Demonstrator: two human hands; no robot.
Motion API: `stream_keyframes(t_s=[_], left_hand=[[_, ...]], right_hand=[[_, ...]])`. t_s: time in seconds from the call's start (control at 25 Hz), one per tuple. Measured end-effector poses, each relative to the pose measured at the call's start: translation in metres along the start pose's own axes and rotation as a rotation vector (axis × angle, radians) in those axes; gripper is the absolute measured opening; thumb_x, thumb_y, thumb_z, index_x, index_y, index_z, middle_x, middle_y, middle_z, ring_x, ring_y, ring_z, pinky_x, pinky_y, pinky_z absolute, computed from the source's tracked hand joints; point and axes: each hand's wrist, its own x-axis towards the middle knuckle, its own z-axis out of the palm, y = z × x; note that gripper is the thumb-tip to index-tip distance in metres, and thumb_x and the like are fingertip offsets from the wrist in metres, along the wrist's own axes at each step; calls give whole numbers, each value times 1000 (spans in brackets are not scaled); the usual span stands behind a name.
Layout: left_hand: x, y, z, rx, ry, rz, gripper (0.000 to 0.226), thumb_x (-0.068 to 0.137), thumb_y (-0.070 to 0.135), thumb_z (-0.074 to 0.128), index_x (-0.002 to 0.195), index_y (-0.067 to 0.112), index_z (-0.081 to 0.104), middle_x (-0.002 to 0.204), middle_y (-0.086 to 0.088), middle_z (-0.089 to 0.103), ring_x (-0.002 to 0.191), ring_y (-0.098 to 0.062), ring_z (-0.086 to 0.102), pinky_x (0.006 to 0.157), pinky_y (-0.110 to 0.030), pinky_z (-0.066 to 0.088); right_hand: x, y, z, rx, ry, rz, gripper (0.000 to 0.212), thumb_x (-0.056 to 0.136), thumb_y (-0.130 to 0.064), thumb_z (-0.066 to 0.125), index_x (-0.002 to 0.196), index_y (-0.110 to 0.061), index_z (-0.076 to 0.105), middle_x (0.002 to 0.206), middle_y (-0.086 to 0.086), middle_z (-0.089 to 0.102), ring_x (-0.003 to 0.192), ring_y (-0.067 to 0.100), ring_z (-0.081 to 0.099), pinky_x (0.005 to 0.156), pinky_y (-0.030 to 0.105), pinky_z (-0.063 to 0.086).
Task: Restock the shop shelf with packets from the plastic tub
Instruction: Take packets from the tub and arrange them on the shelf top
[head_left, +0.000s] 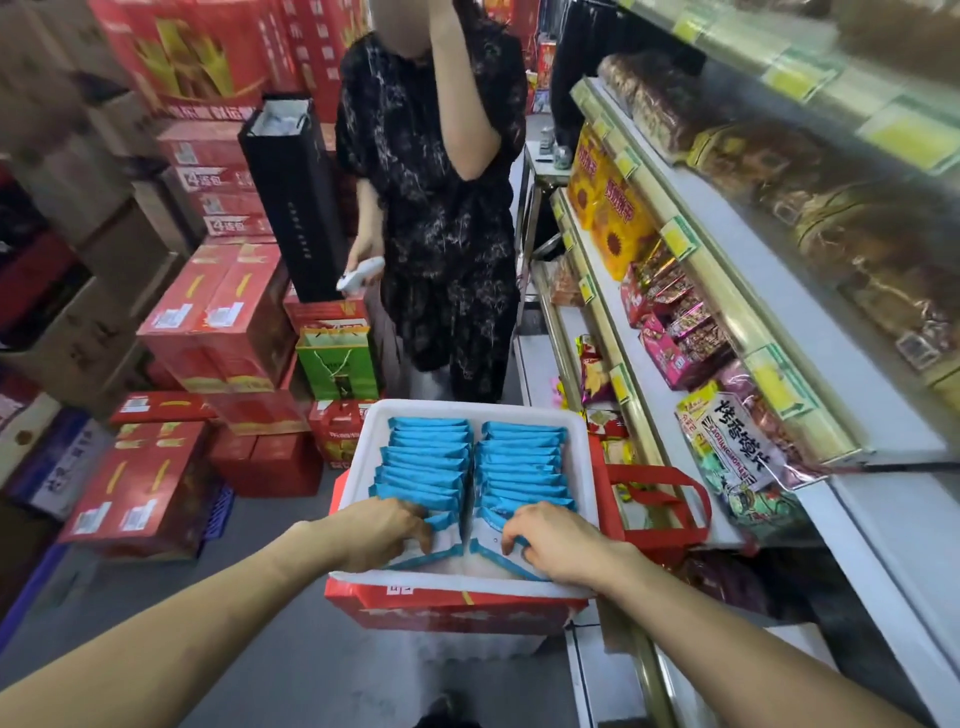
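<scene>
Tiered white metal shop shelf (831, 353) w/ yellow price tags fills 1 to 4 o'clock, stocked w/ snack bags and bread. No blue pkts can be seen on it.

Stacked red cardboard cartons (208, 322) take up 8 to 11 o'clock. A second person in a dark patterned dress (441, 234) stands at 12, just beyond the tub.

White rectangular plastic tub (467, 409) sits at centre frame, propped on a red printed carton (447, 608) instead of a bench. A red fabric bag w/ loop handles (654, 535) is just beside it at 3 o'clock, between tub and shelf.

Inside the tub: blue-and-white packets (431, 457) standing on edge in two rows, L and R. Both rows are packed tight from the 12 o'clock wall. At the 6 o'clock end the nearest pkts lean back.

Left hand (379, 525) is at the near end of the L row, fingers curled down in among the pkts. Right hand (561, 540) is at the near end of the R row, fingers hooked over a pkt's blue top edge. Hands are apart, one per row, each gripping; how many pkts each has, can't tell.

Progress, as a judgement: early. Tub looks close to full, nothing from it visible on the shelf. Step in hand is prob the pick-up; lifting out, carrying to 3 o'clock and placing are all left, then repeats until the tub empties.
</scene>
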Motion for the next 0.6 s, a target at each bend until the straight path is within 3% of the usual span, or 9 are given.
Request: stream_keyframes(t_s=[0.24, 0.4, 0.6], left_hand=[[13, 17, -62, 4, 52, 105, 42, 90, 9, 50, 118, 37, 65, 114, 12, 53, 104, -15, 61, 92, -34, 49], [42, 28, -150, 63, 205, 191, 37, 90, 12, 54, 113, 39, 65, 114, 14, 50, 102, -13, 60, 87, -28, 46], [83, 54, -259, 45, 325, 246, 39, 86, 7, 61, 107, 39, 72, 109, 11, 61, 101, -11, 62, 90, -28, 47]], right_hand=[[-19, 10, -49, 42, 79, 22, 37, 88, 3, 50, 100, -28, 67, 107, -7, 55, 104, 19, 58, 88, 38, 48], [-37, 32, -137, 28, 280, 47, 41, 83, 4, 51, 94, -34, 65, 105, -9, 55, 99, 16, 58, 89, 42, 50], [-81, 41, -255, -134, 391, 91, 38, 82, 5, 56, 100, -25, 70, 108, -4, 60, 108, 18, 58, 90, 32, 43]])
